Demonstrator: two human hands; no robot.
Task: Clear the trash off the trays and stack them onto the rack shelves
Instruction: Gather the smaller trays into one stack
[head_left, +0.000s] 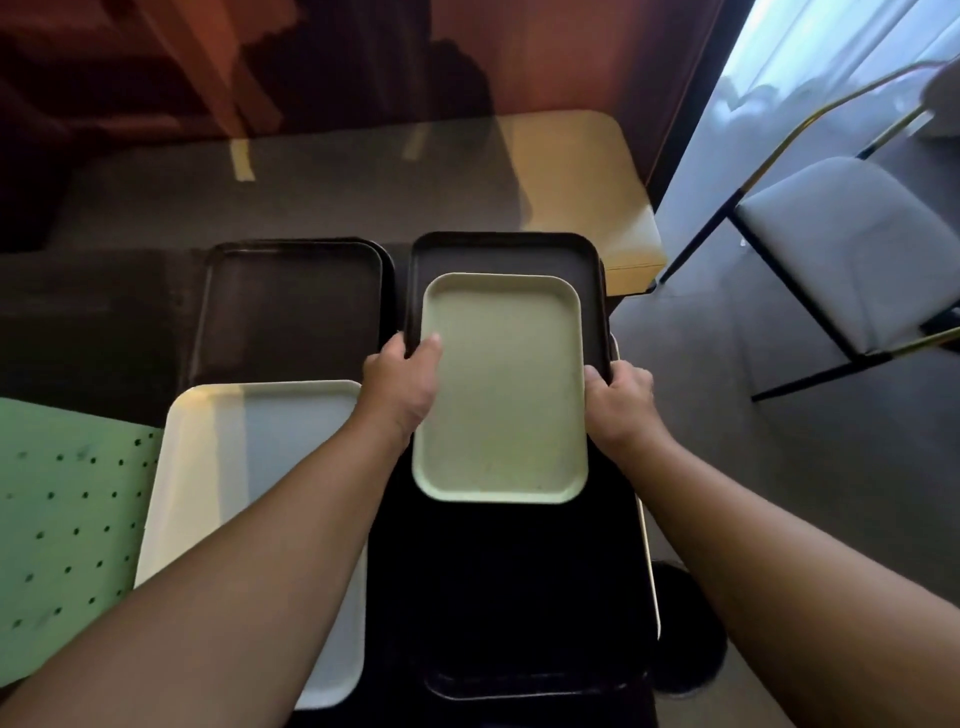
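I hold a stack of trays with both hands. My left hand (400, 387) grips the left edge of the dark tray (498, 254), thumb laid over the rim and touching the left edge of the pale green tray (501, 387) that lies inside it. My right hand (621, 400) is closed on the right edge of the same dark tray, fingers curled over the rim; the fingertips pass out of sight beneath it.

The pale green tray sits between my two hands, flat, face up, with nothing on it. It is smaller than the dark tray, whose rim shows beyond my grip on the far side and on both flanks. Below my grip, toward my body, more dark surface (519, 597) extends under the green tray; I cannot tell how many trays it makes up. A thin light edge (649, 561) shows along the right side, below my right hand.

To the left of my left hand a white tray (260, 493) lies flat, partly covered by my left forearm. Beyond it, to the far left of my grip, a second dark tray (291, 312) lies flat. Further left is a green perforated panel (67, 519). Beyond my grip is a table (571, 171), and to the right of my right hand a white chair (852, 249).
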